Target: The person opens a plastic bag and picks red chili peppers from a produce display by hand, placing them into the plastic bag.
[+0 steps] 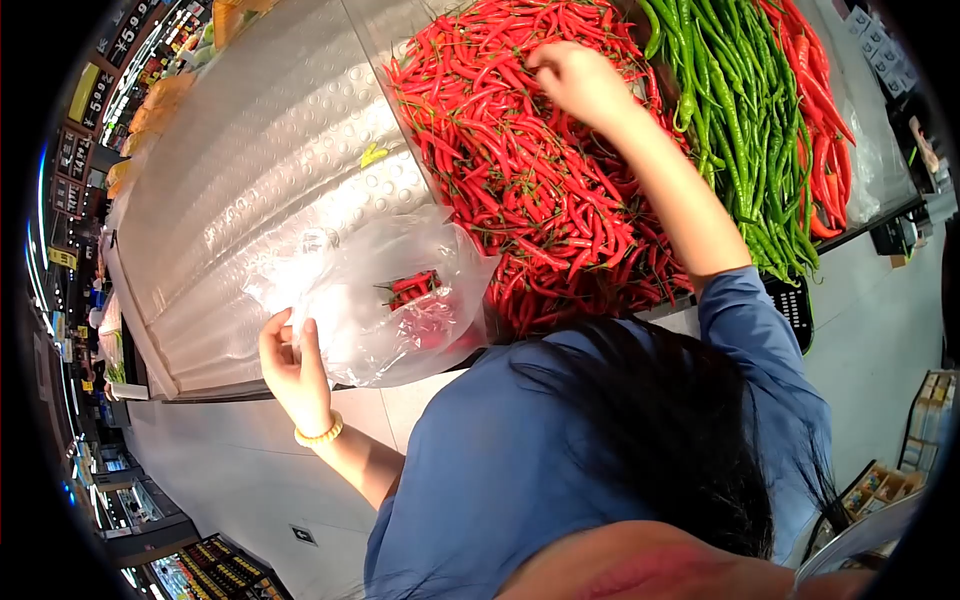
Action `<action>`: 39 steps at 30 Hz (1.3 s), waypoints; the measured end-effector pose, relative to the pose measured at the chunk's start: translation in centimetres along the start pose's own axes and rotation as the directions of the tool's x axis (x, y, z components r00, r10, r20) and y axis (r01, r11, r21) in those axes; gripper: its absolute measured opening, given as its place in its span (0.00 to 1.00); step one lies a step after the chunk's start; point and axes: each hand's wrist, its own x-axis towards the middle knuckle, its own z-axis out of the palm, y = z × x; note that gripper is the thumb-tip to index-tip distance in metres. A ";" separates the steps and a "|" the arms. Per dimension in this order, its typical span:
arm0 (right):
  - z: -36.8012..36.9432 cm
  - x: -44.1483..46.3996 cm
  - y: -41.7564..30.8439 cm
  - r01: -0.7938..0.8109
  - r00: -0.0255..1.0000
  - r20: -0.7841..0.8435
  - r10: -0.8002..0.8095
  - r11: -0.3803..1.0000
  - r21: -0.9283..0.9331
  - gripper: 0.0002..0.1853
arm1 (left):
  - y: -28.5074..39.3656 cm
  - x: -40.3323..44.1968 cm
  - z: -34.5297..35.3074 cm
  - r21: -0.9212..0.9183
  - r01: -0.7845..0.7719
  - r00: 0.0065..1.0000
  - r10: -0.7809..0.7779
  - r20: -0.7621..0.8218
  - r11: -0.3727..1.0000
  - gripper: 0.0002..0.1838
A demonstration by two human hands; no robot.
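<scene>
My left hand point(296, 372), with a beaded bracelet on its wrist, is closed on the edge of a clear plastic bag point(345, 345). Through the bag's mouth a few red chili peppers point(412, 289) show inside. The bag rests at the front of the display, beside a large heap of small red chili peppers point(520, 160). Over the far part of this heap is my right hand point(580, 85), its fingers curled down toward the peppers. Whether a pepper is between those fingers is hidden.
Long green peppers point(740, 130) lie right of the red heap, with larger red peppers point(825, 150) beyond them. A clear divider point(390, 90) borders the heap on the left. Bubble-textured lining point(270, 150) covers the left section, with a small yellow-green piece point(373, 154) on it.
</scene>
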 end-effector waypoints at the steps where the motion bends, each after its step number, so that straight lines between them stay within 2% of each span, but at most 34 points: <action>1: 0.1 -0.1 3.4 -0.048 0.986 0.142 0.091 0.959 -0.279 0.12 | -1.5 -0.3 -0.3 -0.099 -0.035 0.999 0.034 -0.010 0.994 0.15; 2: 0.4 -0.5 6.0 -0.038 0.960 0.240 0.146 0.914 -0.403 0.15 | -3.0 -0.4 -0.4 -0.176 -0.037 0.997 0.026 -0.067 0.984 0.17; 3: 0.3 -0.9 6.2 0.030 0.969 0.231 0.088 0.887 -0.461 0.16 | -3.6 -0.7 -0.4 -0.251 0.013 0.991 -0.045 -0.123 0.968 0.16; 5: 0.3 -1.1 6.6 0.202 0.962 0.269 -0.055 0.805 -0.558 0.14 | -5.2 -0.6 0.0 -0.270 0.010 0.962 -0.083 -0.258 0.963 0.15; 8: -1.2 -0.4 7.1 0.376 0.922 0.314 -0.226 0.714 -0.591 0.11 | -6.1 -0.9 0.2 -0.241 0.033 0.930 -0.118 -0.349 0.970 0.13; 9: -1.8 0.1 7.3 0.416 0.909 0.246 -0.336 0.719 -0.557 0.09 | -6.5 -1.1 0.0 -0.243 0.043 0.923 -0.131 -0.361 0.969 0.12; 11: -2.7 1.2 7.2 0.353 0.934 0.099 -0.343 0.852 -0.387 0.08 | -7.6 -1.5 -0.7 -0.257 0.057 0.908 -0.157 -0.389 0.965 0.11; 12: -2.9 1.7 6.9 0.312 0.943 -0.030 -0.332 0.910 -0.272 0.08 | -8.3 -1.6 -1.1 -0.245 0.080 0.901 -0.175 -0.398 0.966 0.10; 13: -3.0 2.1 7.2 0.187 0.981 -0.041 -0.190 0.979 -0.080 0.09 | -8.7 -1.8 -1.4 -0.230 0.106 0.893 -0.194 -0.406 0.967 0.10; 14: -2.8 2.6 7.9 0.039 0.997 -0.073 -0.029 0.991 0.130 0.09 | -9.3 -2.0 -1.5 -0.208 0.120 0.887 -0.199 -0.416 0.971 0.09; 15: -2.7 3.1 7.9 -0.107 0.988 -0.072 0.139 0.935 0.337 0.10 | -9.5 -1.9 -1.6 -0.183 0.133 0.882 -0.201 -0.426 0.974 0.09; 16: -2.9 3.7 7.7 -0.221 0.952 -0.052 0.303 0.793 0.567 0.11 | -9.6 -1.9 -1.5 -0.198 0.136 0.881 -0.210 -0.425 0.971 0.09; 17: -3.0 4.2 7.5 -0.300 0.893 0.009 0.449 0.583 0.755 0.12 | -9.5 -1.7 -1.4 -0.212 0.138 0.879 -0.218 -0.424 0.968 0.09; 19: -3.0 5.2 8.0 -0.339 0.829 0.096 0.552 0.359 0.870 0.11 | -9.7 -1.5 -1.3 -0.230 0.128 0.879 -0.218 -0.425 0.965 0.08; 21: -2.8 6.5 9.8 -0.513 0.829 0.228 0.511 0.530 0.676 0.12 | -10.2 -1.0 -1.3 -0.238 0.106 0.880 -0.202 -0.429 0.965 0.08; 22: -2.1 6.8 9.8 -0.536 0.841 0.126 0.526 0.779 0.327 0.16 | -10.2 -0.9 -1.1 -0.243 0.100 0.880 -0.200 -0.431 0.965 0.08; 23: -1.7 7.4 9.9 -0.513 0.856 0.116 0.504 0.855 0.072 0.23 | -9.9 -0.7 -0.9 -0.249 0.093 0.880 -0.197 -0.432 0.964 0.08; 25: -0.5 8.9 10.7 -0.436 0.863 0.151 0.482 0.862 -0.257 0.29 | -9.6 -0.4 -0.7 -0.250 0.080 0.885 -0.185 -0.427 0.965 0.08; 27: 0.8 9.6 11.3 -0.445 0.821 0.259 0.508 0.855 -0.266 0.31 | -9.6 -0.2 -0.6 -0.241 0.070 0.892 -0.169 -0.419 0.968 0.08; 28: 1.7 10.1 11.5 -0.382 0.852 0.231 0.470 0.859 -0.341 0.27 | -9.7 -0.2 -0.5 -0.239 0.057 0.896 -0.156 -0.416 0.969 0.07; 31: 1.5 10.3 11.4 -0.463 0.844 0.306 0.439 0.886 0.004 0.21 | -10.1 -0.2 -0.7 -0.232 0.040 0.901 -0.135 -0.412 0.972 0.07; 32: 1.3 10.4 11.2 -0.468 0.853 0.274 0.443 0.883 0.030 0.16 | -10.6 -0.3 -1.0 -0.229 0.049 0.902 -0.141 -0.408 0.972 0.07; 35: -0.5 11.0 9.1 -0.480 0.807 0.369 0.460 0.876 -0.043 0.17 | -10.9 -0.4 -1.0 -0.237 0.067 0.897 -0.163 -0.412 0.969 0.06; 36: -0.2 11.2 9.5 -0.387 0.815 0.423 0.396 0.915 -0.112 0.14 | -10.7 -0.3 -1.0 -0.240 0.069 0.895 -0.167 -0.413 0.968 0.06; 39: -0.3 10.2 9.3 -0.444 0.630 0.606 0.485 0.866 -0.231 0.13 | -10.6 0.2 -0.6 -0.241 0.057 0.901 -0.154 -0.405 0.969 0.06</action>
